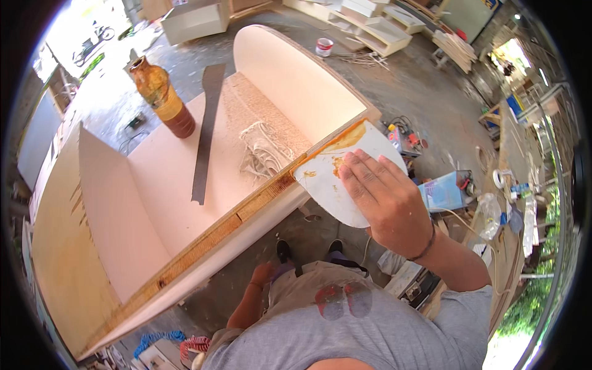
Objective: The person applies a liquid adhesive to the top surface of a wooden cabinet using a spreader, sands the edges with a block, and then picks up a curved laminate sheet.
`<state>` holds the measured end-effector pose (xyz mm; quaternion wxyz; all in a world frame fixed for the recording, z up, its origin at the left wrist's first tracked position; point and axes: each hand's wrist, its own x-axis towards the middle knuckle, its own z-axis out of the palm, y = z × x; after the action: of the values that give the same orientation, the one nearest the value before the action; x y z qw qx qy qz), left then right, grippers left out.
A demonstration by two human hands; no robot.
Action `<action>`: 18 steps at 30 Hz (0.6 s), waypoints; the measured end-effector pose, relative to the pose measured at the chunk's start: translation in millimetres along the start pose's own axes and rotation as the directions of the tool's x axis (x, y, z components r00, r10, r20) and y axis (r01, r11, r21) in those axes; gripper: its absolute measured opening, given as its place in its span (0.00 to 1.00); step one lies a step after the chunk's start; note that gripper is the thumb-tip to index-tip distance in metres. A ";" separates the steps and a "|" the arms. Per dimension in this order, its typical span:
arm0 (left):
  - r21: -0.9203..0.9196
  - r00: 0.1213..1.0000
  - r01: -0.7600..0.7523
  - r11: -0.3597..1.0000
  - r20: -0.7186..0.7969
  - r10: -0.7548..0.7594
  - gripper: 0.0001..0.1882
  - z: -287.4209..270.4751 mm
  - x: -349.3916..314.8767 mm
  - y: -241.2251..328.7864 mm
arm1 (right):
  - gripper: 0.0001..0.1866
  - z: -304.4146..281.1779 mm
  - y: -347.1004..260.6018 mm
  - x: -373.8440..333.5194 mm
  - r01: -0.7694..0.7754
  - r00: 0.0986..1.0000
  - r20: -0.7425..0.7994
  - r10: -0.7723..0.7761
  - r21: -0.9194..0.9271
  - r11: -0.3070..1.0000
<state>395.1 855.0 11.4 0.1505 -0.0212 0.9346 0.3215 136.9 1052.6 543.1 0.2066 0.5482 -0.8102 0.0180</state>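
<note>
My right hand [385, 200] is closed on a white, rounded putty spreader [345, 206], its fingers laid along the upper face and the thumb out of sight beneath. Orange-brown putty [348, 137] is smeared along the spreader's upper side. That side touches the corner of a large pale wooden furniture piece [179, 191], where an upright curved end panel [290, 80] meets the long front edge [237, 219]. Low beside my body, away from the work, hangs my left hand [263, 273]; its fingers are too small and unclear to read.
On the piece stand a stained bottle [163, 98], a dark flat strip [209, 129] and a heap of pale, stringy fibre [265, 151]. A paint can [324, 47] sits on the floor beyond. Tools and a cluttered bench [505, 185] are at right; coiled hoses [160, 339] lie lower left.
</note>
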 end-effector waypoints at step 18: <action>0.111 0.946 0.196 0.974 0.242 -0.218 0.11 13.4 -22.2 -38.6 | 0.15 -30.6 3.5 22.4 -0.022 0.986 0.168 0.011 0.065 0.998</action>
<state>425.1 831.3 -15.0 0.3020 -0.0715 0.9133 0.2637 136.4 1042.0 579.6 0.1196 0.5477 -0.8281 0.0004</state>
